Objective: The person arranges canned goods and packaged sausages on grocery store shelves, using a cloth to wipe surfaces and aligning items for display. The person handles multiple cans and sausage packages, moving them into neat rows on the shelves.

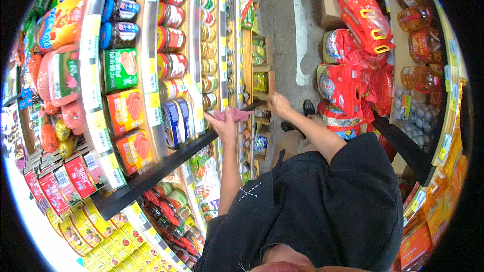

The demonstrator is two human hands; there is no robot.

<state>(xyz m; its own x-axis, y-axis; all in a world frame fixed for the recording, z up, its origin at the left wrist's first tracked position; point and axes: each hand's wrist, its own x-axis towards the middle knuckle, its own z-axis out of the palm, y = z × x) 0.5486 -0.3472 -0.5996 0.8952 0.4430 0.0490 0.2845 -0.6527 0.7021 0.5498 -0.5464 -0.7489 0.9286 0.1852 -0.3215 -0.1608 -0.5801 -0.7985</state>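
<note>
My left hand (225, 124) is closed around a pinkish-purple cloth (236, 115) beside the shelf edges. To its right, my right hand (279, 105) is held with curled fingers by the end of a dark bar; whether it grips anything is not clear. Left of the cloth stand blue cans (177, 121) and small glass jars (209, 101) on the shelves. Beyond my right hand, an open cardboard box holds yellow-green packets (261, 81).
A long black upright (159, 170) crosses the shelving at the left. Red bags (340, 87) are heaped by the aisle, below a cardboard carton (332, 0). Bottles of oil (419, 77) line the right shelf. The grey floor (281, 45) runs between.
</note>
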